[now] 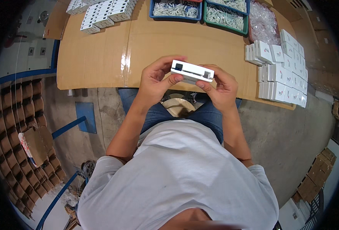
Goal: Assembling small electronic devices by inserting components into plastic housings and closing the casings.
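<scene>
Between my two hands is a small white box [194, 69], held just above the front part of the cardboard-covered table [96, 63]. A dark square mark shows at its left end, and a narrow dark gap runs along the side turned towards me. My left hand [160, 74] grips the left end, thumb at the lower edge and fingers behind. At the right end my right hand [221, 84] holds it the same way, thumb pressed on the lower corner. The box's far side and the fingertips behind it are hidden.
White boxes stand in stacks [284, 78] at the table's right and in rows [110, 13] at the back left. A blue tray [175, 18] and a green tray [246, 28] hold small white pieces. Clear plastic bags [263, 23] fill a reddish tray beside them.
</scene>
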The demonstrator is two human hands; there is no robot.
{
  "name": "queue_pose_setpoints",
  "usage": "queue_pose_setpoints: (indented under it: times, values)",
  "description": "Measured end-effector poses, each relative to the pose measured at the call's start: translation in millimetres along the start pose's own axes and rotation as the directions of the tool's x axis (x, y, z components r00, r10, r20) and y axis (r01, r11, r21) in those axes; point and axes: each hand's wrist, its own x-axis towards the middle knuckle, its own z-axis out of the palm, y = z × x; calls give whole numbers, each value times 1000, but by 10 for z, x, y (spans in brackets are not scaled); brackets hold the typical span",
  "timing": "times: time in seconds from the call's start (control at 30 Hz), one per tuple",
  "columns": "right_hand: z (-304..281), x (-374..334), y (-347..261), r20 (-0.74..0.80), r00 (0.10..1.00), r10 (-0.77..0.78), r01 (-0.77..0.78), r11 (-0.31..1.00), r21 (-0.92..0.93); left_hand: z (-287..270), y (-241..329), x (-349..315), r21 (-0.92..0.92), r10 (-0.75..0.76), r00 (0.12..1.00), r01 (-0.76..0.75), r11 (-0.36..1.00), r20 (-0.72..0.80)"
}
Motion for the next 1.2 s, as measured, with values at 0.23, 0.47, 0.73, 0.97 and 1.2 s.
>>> queue_pose_setpoints:
  times: [0.23,0.47,0.73,0.97,1.2]
  values:
    - [-18,7,-10,24,1000,-15,16,999,-46,-109,-92,-8,-5,-35,997,36,999,69]
    - [0,-31,-19,-3,997,73,-72,997,15,-144,-112,17,33,-7,996,4,999,91]
    - [59,-22,230,-117,927,355,-148,637,756,124,-205,-43,-45,-93,996,93,995,8]
    - [219,-22,315,-76,928,364,-138,528,838,492,-277,-34,15,69,979,-68,998,-192]
    - [75,22,225,-132,933,336,-274,897,346,297,-380,-102,124,28,979,-3,992,-201]
